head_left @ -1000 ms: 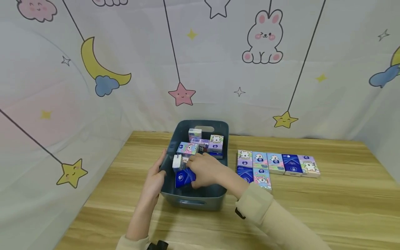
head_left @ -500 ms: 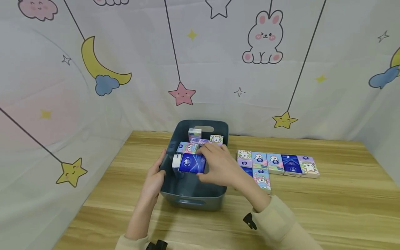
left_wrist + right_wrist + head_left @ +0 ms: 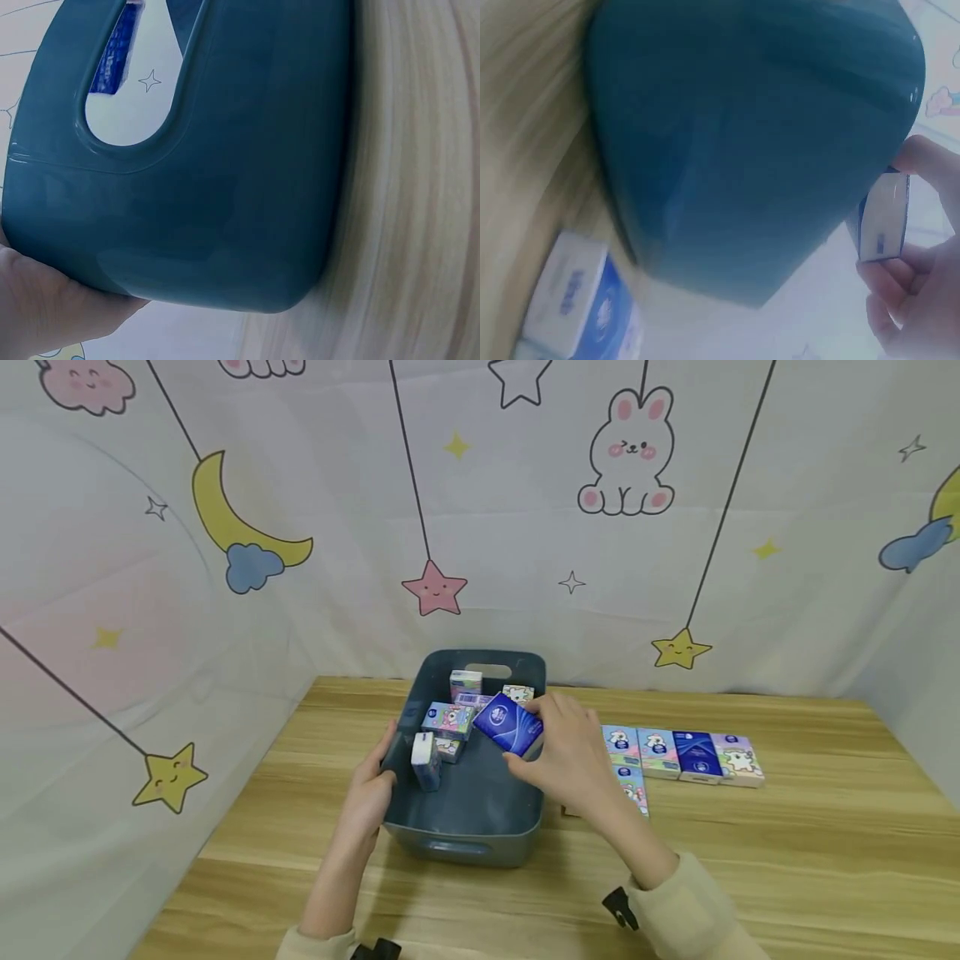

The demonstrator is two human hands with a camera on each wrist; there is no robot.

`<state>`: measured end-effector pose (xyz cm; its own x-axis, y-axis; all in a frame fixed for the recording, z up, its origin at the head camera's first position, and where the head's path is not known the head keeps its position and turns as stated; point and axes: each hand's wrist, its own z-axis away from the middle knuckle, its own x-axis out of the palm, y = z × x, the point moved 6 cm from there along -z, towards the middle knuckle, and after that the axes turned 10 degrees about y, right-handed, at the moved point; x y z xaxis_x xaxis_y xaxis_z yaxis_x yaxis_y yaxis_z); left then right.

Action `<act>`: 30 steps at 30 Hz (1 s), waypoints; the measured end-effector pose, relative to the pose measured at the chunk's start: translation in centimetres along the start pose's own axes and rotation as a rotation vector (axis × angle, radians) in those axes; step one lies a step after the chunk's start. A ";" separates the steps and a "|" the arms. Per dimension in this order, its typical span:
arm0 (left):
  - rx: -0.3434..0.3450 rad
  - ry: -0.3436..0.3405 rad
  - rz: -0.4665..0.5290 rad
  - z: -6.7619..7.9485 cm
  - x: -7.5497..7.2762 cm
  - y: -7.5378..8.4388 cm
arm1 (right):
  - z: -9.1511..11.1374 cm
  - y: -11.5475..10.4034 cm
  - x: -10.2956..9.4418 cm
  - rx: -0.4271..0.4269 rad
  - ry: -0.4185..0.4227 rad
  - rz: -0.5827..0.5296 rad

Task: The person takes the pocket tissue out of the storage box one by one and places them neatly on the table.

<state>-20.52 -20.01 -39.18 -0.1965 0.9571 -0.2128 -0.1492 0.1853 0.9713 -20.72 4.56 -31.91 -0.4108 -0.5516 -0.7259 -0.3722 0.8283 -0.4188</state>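
A grey-blue plastic basket (image 3: 465, 847) stands on the table, and my left hand (image 3: 369, 797) holds its left side wall by the rim. In the left wrist view that hand (image 3: 56, 304) lies at the wall's lower corner. Between thumb and fingers my right hand (image 3: 573, 756) pinches a dark blue tissue pack (image 3: 508, 724), tilted, over the basket's right part. The right wrist view shows the pack's white end (image 3: 885, 217) beside the basket wall. Inside the basket are several more packs, among them a pastel one (image 3: 448, 720) and one on its edge (image 3: 426, 762).
Right of the basket, tissue packs lie flat side by side in rows, including a dark blue one (image 3: 697, 756) and a lilac one (image 3: 738, 762). My right hand and forearm hide part of them. A printed cloth (image 3: 510, 543) hangs behind the wooden table (image 3: 810, 835).
My right hand has lifted the dark blue tissue pack from inside the basket and carried it up and to the right. The left hand stays at the basket's left side.
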 end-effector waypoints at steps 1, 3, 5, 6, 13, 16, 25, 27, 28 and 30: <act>0.002 0.000 0.000 0.0 0.0 0.0 | 0.1 0.4 -0.2 0.010 0.017 0.004; -0.001 -0.003 -0.004 0.0 0.0 -0.1 | 0.4 1.2 -0.6 0.035 0.047 -0.010; -0.002 -0.006 -0.003 0.0 0.1 0.0 | 0.8 2.0 -1.0 0.065 0.080 -0.039; -0.004 -0.006 -0.004 0.0 0.0 0.0 | 1.0 2.5 -1.1 0.082 0.096 -0.055; -0.009 0.001 -0.001 0.0 -0.1 0.1 | 2.5 5.3 -1.9 0.239 0.149 -0.121; -0.012 -0.003 0.001 0.0 0.0 0.0 | 3.0 6.4 -2.2 0.289 0.149 -0.118; -0.023 -0.005 -0.023 -0.2 0.3 -0.1 | 5.0 10.0 -3.1 0.479 0.126 -0.095; -0.021 -0.005 -0.027 -0.2 0.2 -0.1 | 5.6 10.8 -3.2 0.509 0.122 -0.083; -0.020 -0.004 -0.028 -0.2 0.2 -0.1 | 5.8 11.1 -3.3 0.518 0.120 -0.075; -0.016 -0.005 -0.028 -0.1 0.1 -0.1 | 6.3 11.8 -3.4 0.535 0.118 -0.065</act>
<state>-20.64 -20.00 -39.29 -0.1871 0.9527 -0.2396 -0.1704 0.2087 0.9630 -18.45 16.82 -37.83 -0.5031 -0.5852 -0.6359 0.0619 0.7096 -0.7019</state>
